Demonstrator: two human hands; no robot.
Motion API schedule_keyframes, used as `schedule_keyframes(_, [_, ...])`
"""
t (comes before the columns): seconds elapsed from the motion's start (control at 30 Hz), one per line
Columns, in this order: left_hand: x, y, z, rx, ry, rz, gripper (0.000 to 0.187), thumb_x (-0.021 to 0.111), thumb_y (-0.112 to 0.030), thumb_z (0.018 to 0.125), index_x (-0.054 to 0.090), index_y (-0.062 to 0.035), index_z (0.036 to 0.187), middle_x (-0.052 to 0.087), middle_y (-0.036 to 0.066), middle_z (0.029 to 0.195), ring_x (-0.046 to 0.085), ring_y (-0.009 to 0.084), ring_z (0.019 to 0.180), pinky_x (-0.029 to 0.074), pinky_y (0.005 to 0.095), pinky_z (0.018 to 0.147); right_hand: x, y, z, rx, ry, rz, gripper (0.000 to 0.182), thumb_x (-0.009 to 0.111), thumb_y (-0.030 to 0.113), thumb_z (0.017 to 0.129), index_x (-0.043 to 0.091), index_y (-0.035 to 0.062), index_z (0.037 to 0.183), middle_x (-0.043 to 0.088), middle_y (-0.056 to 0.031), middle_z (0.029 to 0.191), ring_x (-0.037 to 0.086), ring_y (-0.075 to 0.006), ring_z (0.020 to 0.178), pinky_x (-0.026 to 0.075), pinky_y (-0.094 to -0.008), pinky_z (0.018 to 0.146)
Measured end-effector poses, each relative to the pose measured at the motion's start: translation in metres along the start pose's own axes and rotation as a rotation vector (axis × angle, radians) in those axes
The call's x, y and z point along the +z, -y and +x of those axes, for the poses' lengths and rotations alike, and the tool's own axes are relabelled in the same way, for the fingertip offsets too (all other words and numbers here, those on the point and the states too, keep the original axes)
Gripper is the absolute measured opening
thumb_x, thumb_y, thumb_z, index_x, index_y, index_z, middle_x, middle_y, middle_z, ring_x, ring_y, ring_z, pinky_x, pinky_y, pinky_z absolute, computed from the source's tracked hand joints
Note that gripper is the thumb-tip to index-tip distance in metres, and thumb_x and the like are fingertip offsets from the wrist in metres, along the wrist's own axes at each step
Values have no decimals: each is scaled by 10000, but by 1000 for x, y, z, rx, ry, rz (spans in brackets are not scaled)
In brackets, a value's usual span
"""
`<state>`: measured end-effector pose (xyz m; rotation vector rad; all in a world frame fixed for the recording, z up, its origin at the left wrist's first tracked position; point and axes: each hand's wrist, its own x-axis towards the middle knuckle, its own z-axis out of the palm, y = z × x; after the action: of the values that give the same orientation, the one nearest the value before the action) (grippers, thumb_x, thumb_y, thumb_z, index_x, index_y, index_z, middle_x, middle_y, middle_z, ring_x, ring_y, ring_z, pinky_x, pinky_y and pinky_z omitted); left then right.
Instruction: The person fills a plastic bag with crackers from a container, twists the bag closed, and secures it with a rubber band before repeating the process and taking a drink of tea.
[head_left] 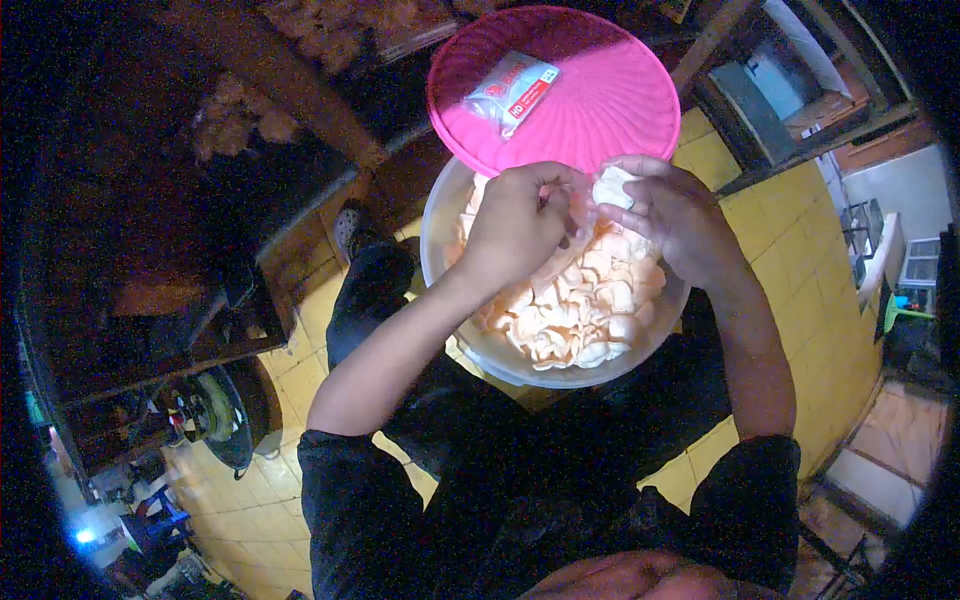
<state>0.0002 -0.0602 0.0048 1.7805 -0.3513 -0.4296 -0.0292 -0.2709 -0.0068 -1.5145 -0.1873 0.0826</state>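
Note:
A large translucent tub [437,240] of pale curled crackers [570,315] stands between my legs. Across its far rim rests a pink ribbed lid [610,90], with a clear plastic packet [510,92] bearing a red label on it. Above the crackers, my left hand [525,220] has its fingers curled and pinched on thin clear plastic. My right hand [665,205], close beside it, holds a white cracker [612,187] between thumb and fingers. The plastic reaches toward the right hand; its full outline is hard to make out.
Yellow floor tiles [790,235] surround my legs. Dark wooden furniture [150,370] stands at the left, near a round dark pan [225,420]. A wooden frame with a pale blue panel [765,90] is at the upper right. A rack [920,262] stands at the far right.

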Motion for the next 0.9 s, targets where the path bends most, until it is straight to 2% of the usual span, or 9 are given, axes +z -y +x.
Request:
schedule_keyframes(0.1, [2, 1, 0, 25, -4, -146, 284, 556, -39, 937, 607, 62, 1196, 695, 109, 952, 671, 145, 735, 571, 289, 659, 11, 17, -4, 162, -30, -158, 389, 597, 245, 929, 533, 10, 1232, 672, -146, 981, 661, -273, 977, 522, -388, 876])
schedule_keyframes(0.17, [7, -3, -1, 50, -10, -94, 333, 596, -86, 935, 589, 64, 1233, 696, 113, 985, 670, 141, 751, 570, 284, 674, 12, 9, -2, -275, -15, -695, 301, 587, 183, 906, 534, 28, 1158, 663, -170, 943, 665, -326, 905, 524, -414, 806])
schedule_keyframes(0.27, [13, 1, 0, 111, -12, -27, 433, 658, -161, 929, 561, 72, 1280, 695, 123, 1031, 670, 141, 771, 568, 279, 693, 19, 7, -2, -439, -128, -931, 263, 587, 123, 864, 524, 58, 1111, 654, -159, 892, 645, -380, 798, 507, -455, 729])
schedule_keyframes(0.43, [14, -1, -1, 133, -50, -52, 386, 678, -159, 917, 612, 28, 1248, 707, 104, 1001, 660, 119, 757, 562, 274, 674, 9, 2, 2, -383, 28, -999, 250, 621, 114, 824, 501, 53, 1035, 644, -130, 854, 639, -368, 804, 476, -474, 723])
schedule_keyframes(0.53, [3, -13, -4, 178, -74, 88, 284, 672, -121, 909, 681, -42, 1182, 720, 68, 946, 646, 94, 708, 553, 266, 634, 15, 6, 4, -616, 14, -965, 215, 633, 80, 805, 499, 53, 971, 622, -136, 810, 635, -361, 782, 477, -472, 709])
schedule_keyframes(0.67, [-9, -22, -5, -5, 25, 79, 245, 608, -18, 895, 715, -59, 1111, 736, 53, 922, 637, 103, 632, 541, 260, 605, 19, 21, -1, -412, -92, -925, 168, 605, 29, 803, 512, 50, 941, 593, -139, 754, 620, -360, 726, 485, -473, 702])
schedule_keyframes(0.73, [-9, -14, -3, 213, -93, 133, 250, 598, -2, 868, 714, -53, 1084, 734, 52, 945, 640, 113, 644, 541, 269, 622, 17, 21, -1, -341, -62, -907, 170, 602, 20, 802, 510, 46, 942, 587, -142, 752, 616, -360, 723, 485, -471, 711])
schedule_keyframes(0.8, [-8, -11, -2, 272, -160, 215, 248, 608, -16, 857, 710, -55, 1080, 730, 50, 950, 647, 119, 665, 544, 273, 641, 16, 18, 2, -249, -39, -739, 186, 584, 4, 799, 508, 35, 966, 610, -155, 794, 623, -370, 730, 491, -469, 711])
schedule_keyframes(0.9, [-12, -18, -4, 299, -170, 277, 277, 630, -42, 836, 693, -63, 1106, 714, 46, 1011, 659, 120, 738, 544, 275, 693, 22, 22, 3, -367, 19, -890, 181, 564, 17, 828, 522, 35, 1003, 627, -172, 812, 637, -374, 740, 498, -464, 721])
